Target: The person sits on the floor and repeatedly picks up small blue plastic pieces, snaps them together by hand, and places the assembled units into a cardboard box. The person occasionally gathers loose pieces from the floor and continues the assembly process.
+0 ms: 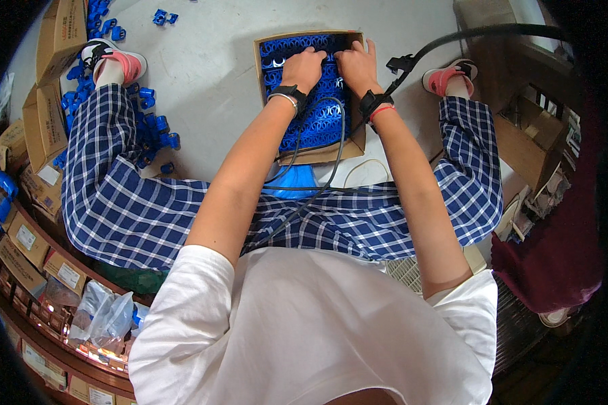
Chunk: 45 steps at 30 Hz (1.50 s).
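Both hands are over the far part of an open cardboard box between my legs. The box is filled with rows of blue plastic ring-shaped parts. My left hand is closed, its fingers bent down onto the parts; what they grip is hidden. My right hand is closed at the thumb side, close to the left, with other fingers raised near the box's right rim. Whatever it pinches cannot be made out. Both wrists wear black straps, and a black cable hangs across the box.
Loose blue plastic fittings lie on the floor around my left foot. Opened cartons stand at the left, by a shelf of boxes. Another carton is at the right. A blue bag lies at the box's near side.
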{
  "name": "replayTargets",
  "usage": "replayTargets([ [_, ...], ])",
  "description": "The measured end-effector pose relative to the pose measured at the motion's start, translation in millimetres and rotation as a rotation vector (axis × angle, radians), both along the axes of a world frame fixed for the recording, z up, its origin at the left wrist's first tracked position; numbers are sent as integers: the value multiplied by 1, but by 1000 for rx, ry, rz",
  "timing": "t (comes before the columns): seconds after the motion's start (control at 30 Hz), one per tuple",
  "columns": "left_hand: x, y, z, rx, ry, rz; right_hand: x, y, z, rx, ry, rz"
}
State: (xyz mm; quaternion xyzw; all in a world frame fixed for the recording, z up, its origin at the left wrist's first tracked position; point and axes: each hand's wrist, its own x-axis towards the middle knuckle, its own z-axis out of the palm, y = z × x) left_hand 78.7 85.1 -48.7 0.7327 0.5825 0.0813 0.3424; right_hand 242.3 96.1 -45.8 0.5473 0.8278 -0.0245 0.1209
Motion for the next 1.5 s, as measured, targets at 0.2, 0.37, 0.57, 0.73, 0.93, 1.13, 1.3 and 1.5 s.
replayTargets([
  [0.2,5,7,-12,37,20,-2,3,-1,-6,250,257,85],
  [0.37,5,13,-13,54,78,-109,3,-1,-9,179,197,64],
  [0.57,3,12,-12,118,87,-172,1,-1,-4,8,37,40],
  [0.73,-1,11,-11,119,76,-175,0,0,-4,111,230,59],
  [0.93,-1,11,-14,134,62,-163,0,0,-4,118,238,61],
  [1.13,-3,10,-14,137,55,-167,-1,1,2,3,107,47],
  [1.3,-3,9,-13,135,65,-155,-2,1,3,76,147,83],
  [1.5,-3,10,-6,109,25,-90,-2,1,1,121,186,82],
])
